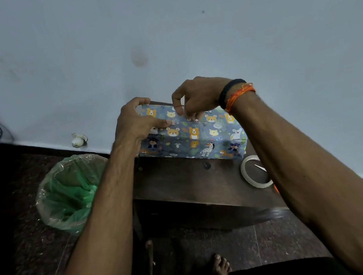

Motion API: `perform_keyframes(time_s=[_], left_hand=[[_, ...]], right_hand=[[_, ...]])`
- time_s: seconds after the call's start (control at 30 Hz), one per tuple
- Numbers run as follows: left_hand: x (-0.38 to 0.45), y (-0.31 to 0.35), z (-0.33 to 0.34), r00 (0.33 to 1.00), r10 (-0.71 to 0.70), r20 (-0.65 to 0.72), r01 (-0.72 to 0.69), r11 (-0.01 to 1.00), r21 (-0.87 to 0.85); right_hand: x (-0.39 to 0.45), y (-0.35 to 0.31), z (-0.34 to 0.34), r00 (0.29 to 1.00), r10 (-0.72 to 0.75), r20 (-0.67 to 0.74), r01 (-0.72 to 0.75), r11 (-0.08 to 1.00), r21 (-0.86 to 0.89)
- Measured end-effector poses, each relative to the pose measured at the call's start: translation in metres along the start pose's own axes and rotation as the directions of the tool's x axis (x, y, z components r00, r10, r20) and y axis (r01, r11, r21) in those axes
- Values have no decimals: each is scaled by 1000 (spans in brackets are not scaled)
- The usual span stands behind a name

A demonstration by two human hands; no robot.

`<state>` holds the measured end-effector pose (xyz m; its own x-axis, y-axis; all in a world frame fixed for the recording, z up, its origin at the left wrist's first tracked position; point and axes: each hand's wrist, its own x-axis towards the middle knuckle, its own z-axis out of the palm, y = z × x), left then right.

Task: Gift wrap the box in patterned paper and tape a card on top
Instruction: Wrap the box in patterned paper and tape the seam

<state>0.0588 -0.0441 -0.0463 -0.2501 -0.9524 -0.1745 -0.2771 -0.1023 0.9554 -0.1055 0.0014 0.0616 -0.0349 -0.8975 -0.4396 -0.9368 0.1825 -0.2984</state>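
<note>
On the floor at the left, a bin lined with a green bag [70, 192] is seen beside the dark wooden desk [180, 181]. The box wrapped in animal-patterned paper [198, 140] is set at the far edge of the desk, against the wall. Its left end is held by the left hand [134, 122], fingers curled over the far edge and thumb pressed on top. Above the box's top, the fingertips of the right hand [197, 100] are pinched together; what is pinched cannot be told. A tape roll [249, 170] lies on the desk at the near right of the box.
</note>
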Motion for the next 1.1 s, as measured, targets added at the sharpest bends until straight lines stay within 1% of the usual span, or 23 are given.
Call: perform_keyframes(time_s=[0.2, 0.47, 0.73, 0.9, 1.1], left_hand=[[1, 2, -1, 1000, -19, 10, 19, 1000, -17], [-1, 5, -1, 1000, -3, 16, 3, 1000, -24], [1, 4, -1, 1000, 19, 12, -18, 1000, -12], [1, 3, -1, 1000, 7, 2, -7, 1000, -3], [3, 2, -1, 1000, 28, -1, -28, 1000, 9]], right_hand=[[4, -8, -1, 1000, 15, 11, -14, 999, -41], [8, -13, -1, 999, 14, 32, -10, 992, -123], [14, -13, 2, 999, -25, 30, 30, 981, -193], [18, -13, 4, 999, -35, 28, 41, 970, -239], [19, -15, 8, 999, -49, 21, 53, 946, -321]])
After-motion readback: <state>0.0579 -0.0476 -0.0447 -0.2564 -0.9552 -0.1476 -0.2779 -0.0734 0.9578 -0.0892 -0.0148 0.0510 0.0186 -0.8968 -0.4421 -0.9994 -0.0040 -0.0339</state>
